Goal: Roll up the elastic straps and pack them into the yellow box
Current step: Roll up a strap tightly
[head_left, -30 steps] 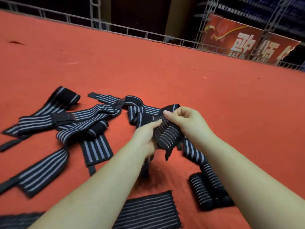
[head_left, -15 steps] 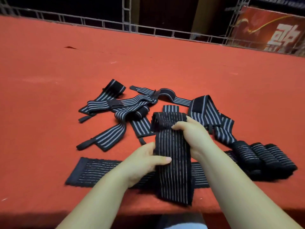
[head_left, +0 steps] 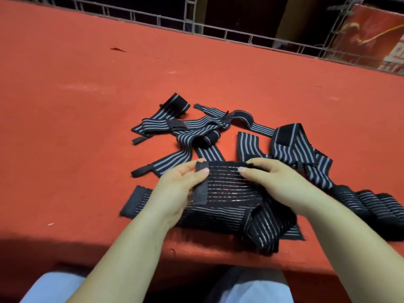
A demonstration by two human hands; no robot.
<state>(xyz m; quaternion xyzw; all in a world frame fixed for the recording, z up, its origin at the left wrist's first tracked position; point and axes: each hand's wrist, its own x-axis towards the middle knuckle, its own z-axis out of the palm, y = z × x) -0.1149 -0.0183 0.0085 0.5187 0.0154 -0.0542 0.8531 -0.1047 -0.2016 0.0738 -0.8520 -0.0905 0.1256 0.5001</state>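
Observation:
A wide black elastic strap [head_left: 227,186] with thin pale stripes is stretched sideways between my hands, just above the red table. My left hand [head_left: 177,191] pinches its left end, where a dark hook-and-loop tab sits, between thumb and fingers. My right hand [head_left: 275,184] grips its right part, and the rest of the strap hangs folded below toward the table's near edge. Another flat wide strap [head_left: 133,202] lies beneath. A heap of loose striped straps [head_left: 196,136] lies beyond my hands. Three rolled straps [head_left: 367,204] sit side by side at the right. No yellow box is in view.
The red table surface [head_left: 87,84] stretches far to the left and back. A metal railing [head_left: 218,31] runs along its far edge. The table's near edge [head_left: 196,256] is close to my body, with my lap below it.
The strap, held lengthwise a moment ago, is now turned sideways and spread between both hands. My left hand has taken hold of its tab end. The view has tilted down toward the table's edge.

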